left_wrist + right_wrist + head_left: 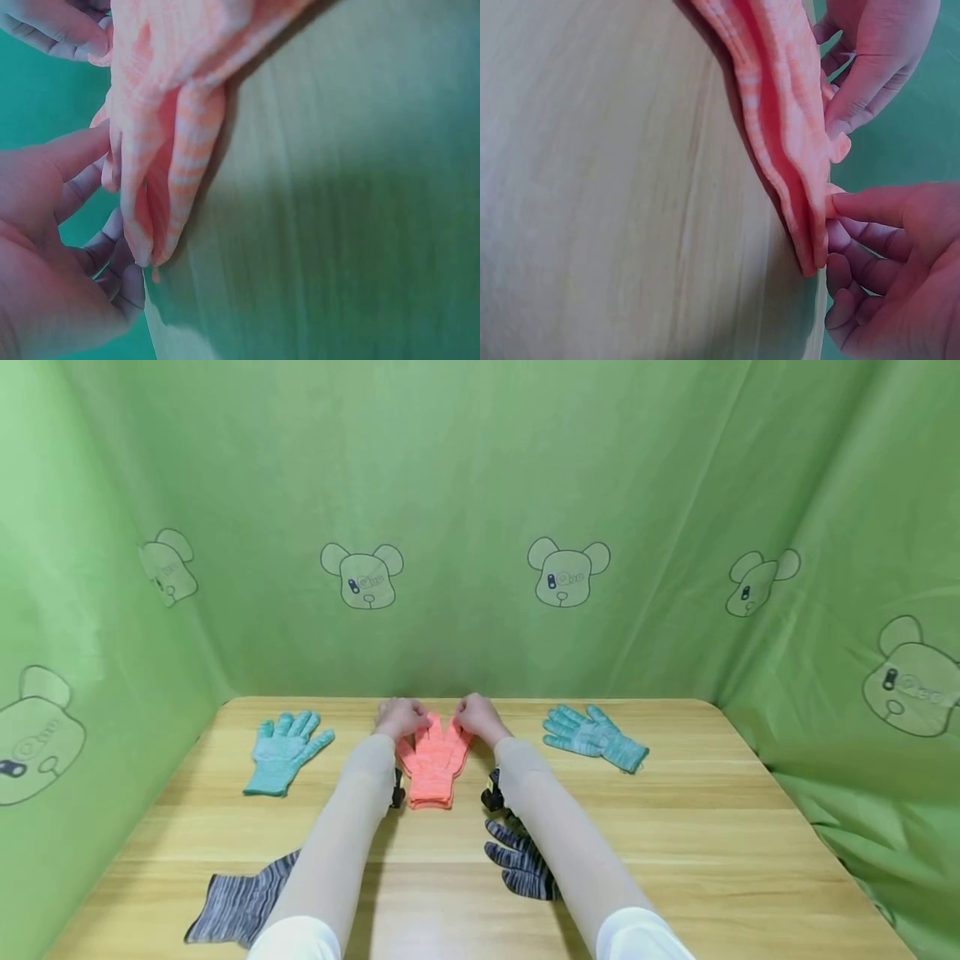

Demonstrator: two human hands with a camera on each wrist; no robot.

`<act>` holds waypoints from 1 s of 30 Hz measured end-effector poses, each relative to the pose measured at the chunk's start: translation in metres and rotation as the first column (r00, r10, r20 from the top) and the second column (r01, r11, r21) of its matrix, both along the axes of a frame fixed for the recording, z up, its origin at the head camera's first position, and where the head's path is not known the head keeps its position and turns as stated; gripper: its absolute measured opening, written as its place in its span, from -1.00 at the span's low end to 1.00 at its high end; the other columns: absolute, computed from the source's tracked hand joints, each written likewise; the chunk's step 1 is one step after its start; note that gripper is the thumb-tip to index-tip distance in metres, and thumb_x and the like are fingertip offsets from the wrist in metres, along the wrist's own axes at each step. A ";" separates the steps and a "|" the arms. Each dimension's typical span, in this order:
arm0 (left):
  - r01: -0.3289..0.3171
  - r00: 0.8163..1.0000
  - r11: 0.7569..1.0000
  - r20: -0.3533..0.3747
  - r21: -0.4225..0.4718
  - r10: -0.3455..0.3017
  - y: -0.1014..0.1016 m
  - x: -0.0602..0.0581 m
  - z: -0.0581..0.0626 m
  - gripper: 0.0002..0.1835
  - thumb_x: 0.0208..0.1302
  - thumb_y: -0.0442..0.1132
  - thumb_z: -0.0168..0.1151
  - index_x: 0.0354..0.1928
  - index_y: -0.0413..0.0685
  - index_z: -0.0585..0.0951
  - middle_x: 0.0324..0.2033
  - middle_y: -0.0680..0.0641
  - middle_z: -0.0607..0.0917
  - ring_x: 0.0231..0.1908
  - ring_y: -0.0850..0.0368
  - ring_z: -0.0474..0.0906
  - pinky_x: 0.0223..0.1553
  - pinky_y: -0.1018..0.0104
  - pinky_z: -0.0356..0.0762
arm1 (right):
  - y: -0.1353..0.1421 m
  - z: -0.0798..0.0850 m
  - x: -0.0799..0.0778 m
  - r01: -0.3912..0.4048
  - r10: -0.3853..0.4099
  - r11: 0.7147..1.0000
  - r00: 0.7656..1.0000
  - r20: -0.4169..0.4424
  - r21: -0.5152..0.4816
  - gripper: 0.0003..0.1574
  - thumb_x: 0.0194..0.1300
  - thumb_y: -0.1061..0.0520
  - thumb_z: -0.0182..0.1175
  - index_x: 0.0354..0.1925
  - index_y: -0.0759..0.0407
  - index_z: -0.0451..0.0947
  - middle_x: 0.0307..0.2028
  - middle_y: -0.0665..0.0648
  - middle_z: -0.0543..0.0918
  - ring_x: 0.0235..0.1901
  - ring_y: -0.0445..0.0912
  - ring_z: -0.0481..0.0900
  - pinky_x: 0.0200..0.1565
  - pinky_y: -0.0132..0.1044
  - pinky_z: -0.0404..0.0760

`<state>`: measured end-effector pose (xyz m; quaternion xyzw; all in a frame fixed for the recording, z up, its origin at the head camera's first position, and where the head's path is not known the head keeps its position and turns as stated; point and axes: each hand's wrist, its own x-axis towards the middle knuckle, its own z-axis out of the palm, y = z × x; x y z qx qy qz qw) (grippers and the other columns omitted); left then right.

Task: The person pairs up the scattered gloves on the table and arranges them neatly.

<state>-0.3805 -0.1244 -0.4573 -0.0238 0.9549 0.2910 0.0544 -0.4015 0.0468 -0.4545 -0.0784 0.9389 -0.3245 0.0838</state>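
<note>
White sleeves (295, 938), hands (400, 717) (480, 716) pinching coral gloves (432, 768)

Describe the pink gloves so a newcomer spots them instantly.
On the wooden table, look near the middle of the far edge. There, the left hand and right hand pinch the pink gloves. Only these are pink, unlike the teal gloves and grey gloves.
</note>
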 end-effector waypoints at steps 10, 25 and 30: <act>-0.027 0.999 0.999 -0.016 0.047 0.028 0.002 0.004 -0.001 -0.76 0.20 -0.02 0.33 -0.21 0.01 0.68 -0.07 -0.07 0.68 0.13 -0.20 0.37 0.15 -0.05 0.35 | 0.004 -0.001 0.005 0.017 -0.018 1.000 0.999 -0.029 -0.010 -0.85 0.19 0.29 0.18 -0.51 0.16 0.49 -0.54 0.03 0.49 -0.55 -0.15 0.40 -0.51 -0.40 0.36; -0.002 0.999 0.963 -0.036 0.270 0.012 -0.003 0.010 0.011 -0.76 0.26 -0.17 0.26 -0.10 -0.15 0.63 -0.08 -0.16 0.68 -0.04 -0.06 0.55 0.12 0.07 0.50 | 0.014 0.013 0.010 0.026 -0.029 0.997 0.999 -0.036 -0.071 -0.85 0.20 0.23 0.26 -0.23 0.26 0.61 -0.27 0.17 0.67 -0.46 -0.17 0.47 -0.37 -0.40 0.52; 0.005 0.999 0.939 -0.039 0.343 0.008 -0.004 0.013 0.012 -0.76 0.31 -0.22 0.23 -0.08 -0.22 0.61 -0.07 -0.21 0.65 -0.12 0.00 0.51 -0.05 0.19 0.51 | 0.020 0.017 0.012 0.015 -0.018 0.996 0.999 -0.026 -0.090 -0.82 0.21 0.22 0.25 -0.20 0.27 0.61 -0.21 0.22 0.69 -0.37 -0.11 0.54 -0.27 -0.35 0.58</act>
